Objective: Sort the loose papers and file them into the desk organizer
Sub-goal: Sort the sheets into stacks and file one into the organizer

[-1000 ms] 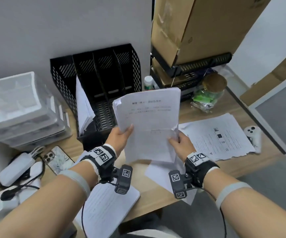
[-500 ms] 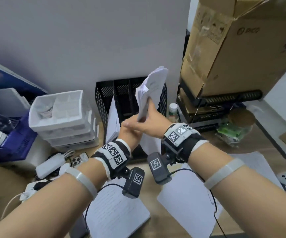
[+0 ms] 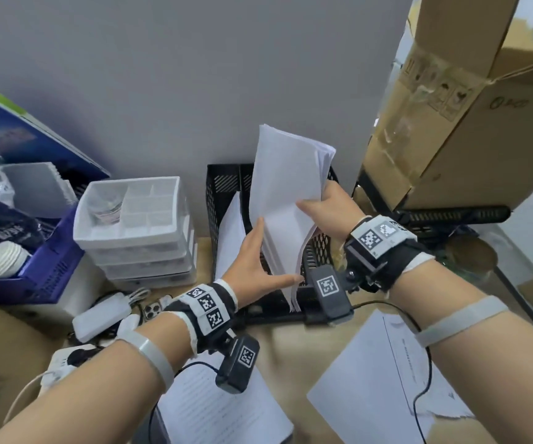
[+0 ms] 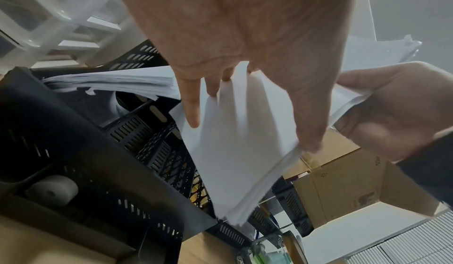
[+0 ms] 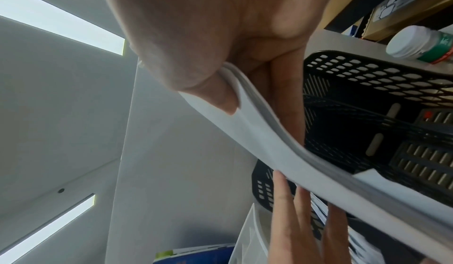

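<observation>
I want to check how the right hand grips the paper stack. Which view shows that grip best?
The right wrist view: the thumb presses one face of the paper stack and fingers curl behind it. The head view shows the right hand holding the stack's edge from above. The left wrist view shows it only at the frame's side.

1. My paper stack (image 3: 286,200) fills the space above the desk organizer (image 3: 223,193); its middle and right slots sit behind the stack.
2. Filed sheets (image 3: 231,232) already stand in the left slot.
3. The cardboard box (image 3: 444,123) crowds the organizer's right side.
4. White drawers (image 3: 133,225) stand close on the organizer's left.
</observation>
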The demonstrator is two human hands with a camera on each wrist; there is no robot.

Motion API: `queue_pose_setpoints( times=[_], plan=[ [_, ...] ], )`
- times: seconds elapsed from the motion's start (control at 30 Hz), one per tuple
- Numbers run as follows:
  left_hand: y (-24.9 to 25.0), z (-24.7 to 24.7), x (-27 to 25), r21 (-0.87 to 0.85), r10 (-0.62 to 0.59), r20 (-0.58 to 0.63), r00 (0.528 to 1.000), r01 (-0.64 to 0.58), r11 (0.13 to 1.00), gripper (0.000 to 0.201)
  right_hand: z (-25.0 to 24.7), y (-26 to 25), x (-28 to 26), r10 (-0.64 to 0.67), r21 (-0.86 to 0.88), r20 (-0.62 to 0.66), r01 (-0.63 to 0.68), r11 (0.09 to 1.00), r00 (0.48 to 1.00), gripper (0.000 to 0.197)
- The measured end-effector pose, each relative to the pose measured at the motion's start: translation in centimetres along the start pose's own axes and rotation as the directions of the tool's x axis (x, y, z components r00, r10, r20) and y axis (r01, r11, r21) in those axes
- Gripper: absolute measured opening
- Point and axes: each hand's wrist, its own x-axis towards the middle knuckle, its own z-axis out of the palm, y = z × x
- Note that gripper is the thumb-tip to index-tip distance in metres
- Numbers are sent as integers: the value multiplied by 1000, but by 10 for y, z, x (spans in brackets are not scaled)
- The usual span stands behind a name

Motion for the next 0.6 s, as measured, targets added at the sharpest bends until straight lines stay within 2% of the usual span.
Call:
queue_pose_setpoints(
  times=[0.1, 0.27, 0.4, 0.6],
  plan=[
    [-9, -5, 10, 19, -8, 11, 1000, 7, 1000, 136, 9, -3, 8, 60, 34, -20, -60, 998, 998, 30],
    [-14, -11, 20, 104, -86, 65, 994, 79, 991, 127, 29, 3, 23, 147, 59, -42, -144, 988, 988, 36],
    [-26, -10, 34, 116, -118, 8, 993, 116, 986, 115, 42, 5, 37, 148, 35, -72, -146, 989, 986, 35],
    [-33, -14, 46, 94, -157, -70, 985, 163, 982, 84, 67, 13, 57, 141, 26, -123, -139, 990, 982, 37]
  ],
)
